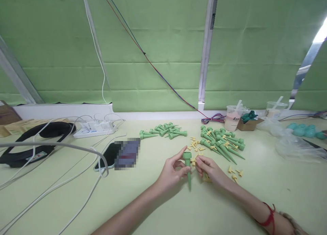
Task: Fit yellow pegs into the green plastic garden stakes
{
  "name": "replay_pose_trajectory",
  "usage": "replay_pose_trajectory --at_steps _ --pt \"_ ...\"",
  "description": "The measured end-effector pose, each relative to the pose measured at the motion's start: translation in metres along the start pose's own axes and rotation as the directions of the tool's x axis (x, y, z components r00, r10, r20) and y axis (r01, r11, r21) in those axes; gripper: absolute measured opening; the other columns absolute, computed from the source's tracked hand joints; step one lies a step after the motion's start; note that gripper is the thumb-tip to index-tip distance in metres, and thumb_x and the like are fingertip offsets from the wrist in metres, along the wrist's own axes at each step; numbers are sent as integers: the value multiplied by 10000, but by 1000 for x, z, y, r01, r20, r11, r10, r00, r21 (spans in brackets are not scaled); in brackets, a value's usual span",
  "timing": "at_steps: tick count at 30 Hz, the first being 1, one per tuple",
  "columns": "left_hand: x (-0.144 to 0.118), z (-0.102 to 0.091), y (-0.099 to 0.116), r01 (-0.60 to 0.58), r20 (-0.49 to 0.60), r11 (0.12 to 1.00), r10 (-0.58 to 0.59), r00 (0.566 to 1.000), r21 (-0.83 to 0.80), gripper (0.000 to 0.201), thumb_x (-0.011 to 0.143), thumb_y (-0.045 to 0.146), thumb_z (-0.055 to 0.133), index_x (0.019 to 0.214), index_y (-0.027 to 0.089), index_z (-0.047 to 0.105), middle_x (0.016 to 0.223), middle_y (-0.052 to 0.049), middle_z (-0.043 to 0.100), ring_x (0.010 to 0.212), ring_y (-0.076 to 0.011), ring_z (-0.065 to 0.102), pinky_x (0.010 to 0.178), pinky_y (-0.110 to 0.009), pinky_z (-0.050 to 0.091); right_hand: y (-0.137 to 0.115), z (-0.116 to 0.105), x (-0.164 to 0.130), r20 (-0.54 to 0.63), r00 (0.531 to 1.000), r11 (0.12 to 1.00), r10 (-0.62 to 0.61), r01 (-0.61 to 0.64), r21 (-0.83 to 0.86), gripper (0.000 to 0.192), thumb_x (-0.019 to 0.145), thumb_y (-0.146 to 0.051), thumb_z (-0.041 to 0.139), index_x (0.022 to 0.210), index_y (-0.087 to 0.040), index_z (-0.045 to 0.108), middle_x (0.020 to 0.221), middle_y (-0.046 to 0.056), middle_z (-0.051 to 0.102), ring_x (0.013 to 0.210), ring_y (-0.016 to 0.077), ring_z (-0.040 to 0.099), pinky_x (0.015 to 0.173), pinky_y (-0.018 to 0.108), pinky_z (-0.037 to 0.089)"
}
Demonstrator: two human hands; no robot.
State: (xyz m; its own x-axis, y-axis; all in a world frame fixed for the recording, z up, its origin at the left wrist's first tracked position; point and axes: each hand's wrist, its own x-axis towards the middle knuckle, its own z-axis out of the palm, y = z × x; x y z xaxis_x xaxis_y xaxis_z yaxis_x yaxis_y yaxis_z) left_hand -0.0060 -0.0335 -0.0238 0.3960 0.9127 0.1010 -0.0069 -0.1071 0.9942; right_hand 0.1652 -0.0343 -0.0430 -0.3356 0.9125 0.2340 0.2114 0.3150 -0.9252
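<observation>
Two hands meet at one green spike (188, 168), the landmark here. Left of it lie a phone (108, 155) and a finished pile (163, 130) farther back. The left hand (171, 172) pinches the spike just below its cap, long axis upright, tip down toward the table (76, 201). Touching its right side, the right hand (208, 168) closes on a yellow clip (194, 159) at the cap. Right and beyond lies another spike heap (222, 141).

Spike piles (163, 130) (222, 142) behind hands; phone (120, 155) left of them; cup (233, 117) behind right pile.
</observation>
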Motion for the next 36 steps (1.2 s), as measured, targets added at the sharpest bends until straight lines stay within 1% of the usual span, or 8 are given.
replay_pose_trajectory --at_steps 4,7,11,17,24,28,33,36 --pt "-1 4 1 134 58 933 -122 991 -335 767 663 267 719 1343 216 369 1031 -110 571 665 -144 635 593 -264 507 -7 -2 -3 -94 993 969 -77 52 -242 404 913 -455 305 629 -189 410 562 -23 440 538 115 436 539 241 367" --pt "-1 6 2 178 92 891 -154 984 -418 688 665 236 720 1291 207 438 1109 -128 561 672 -145 642 621 -272 512 -12 -9 -5 -107 977 897 -186 124 -423 219 891 -394 414 837 -201 503 697 0 535 620 137 495 552 247 390" --pt "-2 6 4 198 92 899 -175 980 -390 673 673 238 714 1288 191 445 1071 -124 578 657 -140 637 630 -270 507 -7 -17 -5 -36 945 813 -325 260 -521 159 901 -293 417 887 -211 554 828 38 585 717 156 546 639 270 428" --pt "-4 8 2 90 -9 974 -94 996 -209 811 639 284 732 1353 201 358 1028 -115 570 698 -136 594 597 -266 499 -3 -14 -5 23 917 739 -399 336 -583 198 908 -213 385 817 -188 559 734 37 555 673 152 534 610 267 422" --pt "-3 5 -5 55 32 984 -50 998 -167 799 659 277 713 1360 202 336 887 -61 588 633 -95 541 574 -237 491 -1 -12 -6 61 881 651 -468 391 -651 241 911 -202 366 730 -177 524 670 29 530 622 140 496 565 253 390" --pt "-2 5 -6 17 41 994 -13 999 -110 773 676 279 696 1358 228 335 945 -59 584 644 -92 522 577 -238 493 -4 -12 -6 35 915 736 -403 347 -581 262 904 -223 380 685 -180 518 642 17 532 592 126 492 551 238 383" --pt "-2 4 -4 -6 27 1000 7 1000 -9 745 688 248 678 1354 196 346 656 11 541 585 -88 481 579 -220 456 -9 -9 -6 -16 965 864 -262 228 -448 323 892 -319 393 619 -180 498 577 -4 512 543 112 458 509 228 360" --pt "-2 3 -1 -23 5 996 23 1000 87 716 699 232 657 1348 184 357 599 25 501 570 -89 458 565 -206 429 -10 -8 -5 -3 995 958 -100 96 -269 378 874 -414 400 583 -179 455 521 -21 457 495 100 418 465 217 327"
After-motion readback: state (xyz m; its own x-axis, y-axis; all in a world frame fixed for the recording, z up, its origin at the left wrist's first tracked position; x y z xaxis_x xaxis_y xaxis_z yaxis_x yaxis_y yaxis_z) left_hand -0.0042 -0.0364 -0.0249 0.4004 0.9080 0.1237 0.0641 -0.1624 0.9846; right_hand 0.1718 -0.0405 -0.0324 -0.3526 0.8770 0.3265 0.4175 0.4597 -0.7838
